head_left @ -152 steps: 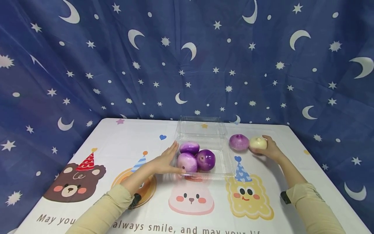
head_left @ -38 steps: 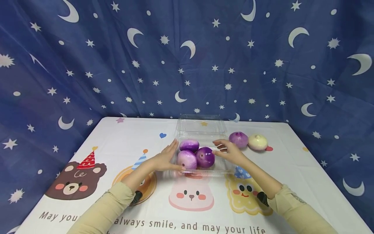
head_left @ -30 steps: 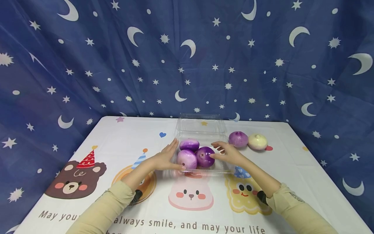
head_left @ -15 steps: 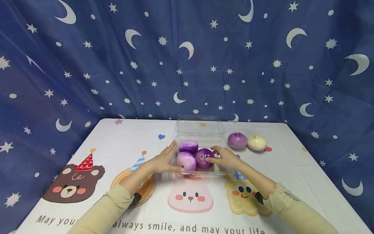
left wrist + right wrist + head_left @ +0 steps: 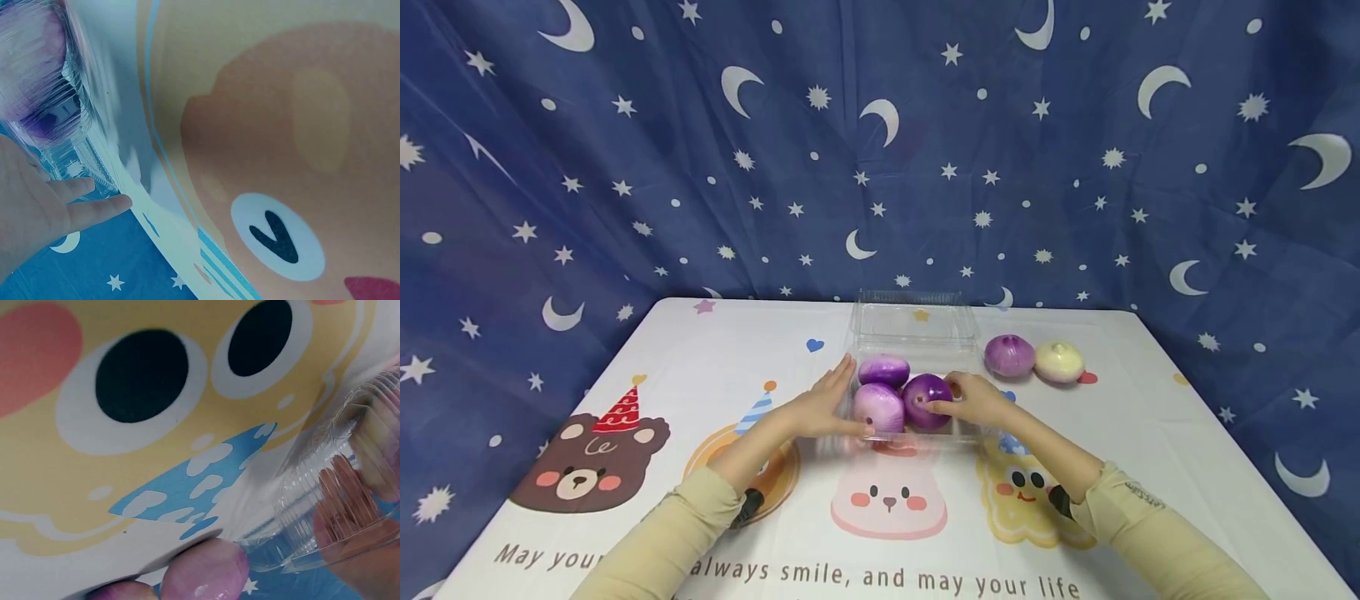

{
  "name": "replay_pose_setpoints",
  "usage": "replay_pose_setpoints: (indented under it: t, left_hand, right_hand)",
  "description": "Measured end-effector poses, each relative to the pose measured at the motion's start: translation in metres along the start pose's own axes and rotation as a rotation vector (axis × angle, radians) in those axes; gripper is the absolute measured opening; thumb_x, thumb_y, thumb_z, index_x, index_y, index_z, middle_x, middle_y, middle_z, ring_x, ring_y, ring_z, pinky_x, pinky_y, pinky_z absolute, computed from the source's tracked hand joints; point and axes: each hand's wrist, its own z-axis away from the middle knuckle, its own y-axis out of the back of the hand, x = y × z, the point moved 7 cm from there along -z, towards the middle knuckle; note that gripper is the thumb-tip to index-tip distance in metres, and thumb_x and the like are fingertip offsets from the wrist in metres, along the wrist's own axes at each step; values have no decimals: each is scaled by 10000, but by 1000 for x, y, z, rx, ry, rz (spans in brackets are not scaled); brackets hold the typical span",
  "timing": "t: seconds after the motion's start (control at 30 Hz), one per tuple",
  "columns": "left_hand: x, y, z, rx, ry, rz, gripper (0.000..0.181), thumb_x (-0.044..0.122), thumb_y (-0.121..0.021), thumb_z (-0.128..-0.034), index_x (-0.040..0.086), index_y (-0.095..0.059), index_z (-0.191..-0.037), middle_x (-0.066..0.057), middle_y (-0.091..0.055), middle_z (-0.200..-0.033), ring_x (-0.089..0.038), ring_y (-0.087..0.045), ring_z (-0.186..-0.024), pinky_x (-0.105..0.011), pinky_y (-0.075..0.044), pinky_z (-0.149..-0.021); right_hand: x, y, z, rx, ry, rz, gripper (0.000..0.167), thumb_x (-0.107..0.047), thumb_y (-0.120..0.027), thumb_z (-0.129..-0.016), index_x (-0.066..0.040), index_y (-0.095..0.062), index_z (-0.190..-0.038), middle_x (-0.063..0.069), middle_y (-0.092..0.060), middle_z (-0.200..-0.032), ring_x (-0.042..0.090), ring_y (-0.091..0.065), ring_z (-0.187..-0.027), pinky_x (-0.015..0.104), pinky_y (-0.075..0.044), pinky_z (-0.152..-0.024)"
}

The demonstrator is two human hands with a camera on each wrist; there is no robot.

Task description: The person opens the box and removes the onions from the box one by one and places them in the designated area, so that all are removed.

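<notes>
A clear plastic clamshell box [image 5: 967,425] lies with its lid folded back, and three purple onions sit inside. One is a paler onion [image 5: 878,408] at the front left, and another onion [image 5: 883,371] rests behind it. My right hand [image 5: 981,402] reaches into the box and holds the dark purple onion [image 5: 927,402], thumb across its front and fingers at its right side. My left hand [image 5: 820,410] rests against the box's left wall with straight, spread fingers, its thumb along the front rim. In the left wrist view, these fingers [image 5: 94,212] lie beside the clear wall.
Right of the box, a purple onion [image 5: 1010,356] and a white onion [image 5: 1059,362] stand side by side on the table. The open lid [image 5: 913,321] lies toward the back. A printed white cloth [image 5: 760,333] covers the table; a blue star-patterned curtain [image 5: 925,150] hangs behind.
My right hand has let go of the white onion, moved left into the box and closed on the dark purple onion. My left hand has stayed at the box.
</notes>
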Motion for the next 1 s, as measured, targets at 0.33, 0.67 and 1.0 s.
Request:
replay_pose_setpoints:
  t: [0.33,0.67,1.0]
  left_hand:
    - [1,0,-1,-8,8,21,1147,572,-664,-776,13,23,-1505,-153,109,-1583,-420,-5,-1444,-541,-94,-1169]
    - [0,-1,0,-7,7,30,1154,587,-659,-773,10,21,-1505,-156,103,-1584,-439,-13,-1438,-560,-105,-1162]
    - [0,1,1,4,7,18,1152,583,-662,-772,1,10,-1504,-165,94,-1583,-440,-24,-1438,-559,-113,-1161]
  right_hand:
    - [4,10,4,12,43,-229,512,-255,-690,-852,54,-486,-1205,261,-653,-1107,382,-619,-1070,442,-534,-885]
    - [7,14,5,61,121,-328,563,-179,-703,-848,-15,-422,-1308,329,-578,-1202,430,-609,-1079,448,-556,-837]
    - [9,22,2,197,152,-463,594,-78,-686,-849,-45,-397,-1367,298,-533,-1220,379,-655,-969,359,-560,-844]
